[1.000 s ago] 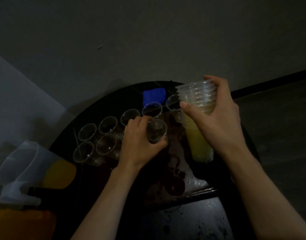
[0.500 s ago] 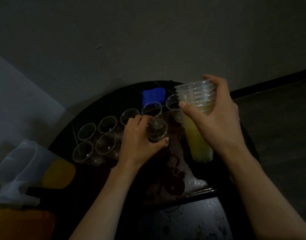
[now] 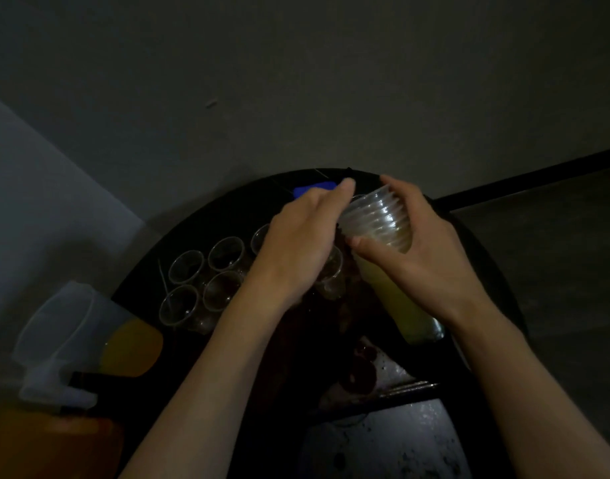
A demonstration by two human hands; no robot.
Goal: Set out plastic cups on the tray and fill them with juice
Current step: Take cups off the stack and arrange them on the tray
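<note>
**Cups go out in a dim room**

A person bends over a dark round top (image 3: 200, 236) and works with both bare hands. The right hand (image 3: 424, 257) grips a tall stack of plastic cups (image 3: 376, 219), thumb and fingers wrapped just below the rims. The stack is tilted with its mouth toward the left hand (image 3: 300, 247) and is held above the top's right half. The left hand's fingertips (image 3: 346, 185) are at the stack's topmost rim, but the gloom hides whether they pinch a cup. Four empty cups (image 3: 186, 267) stand in two rows on the left of the top. Another cup (image 3: 331, 278) shows partly beneath the left wrist. A clear jug (image 3: 65, 326) holding orange juice (image 3: 131, 350) stands at the top's left edge. A blue object (image 3: 314, 189) peeps out behind the left hand.
</note>
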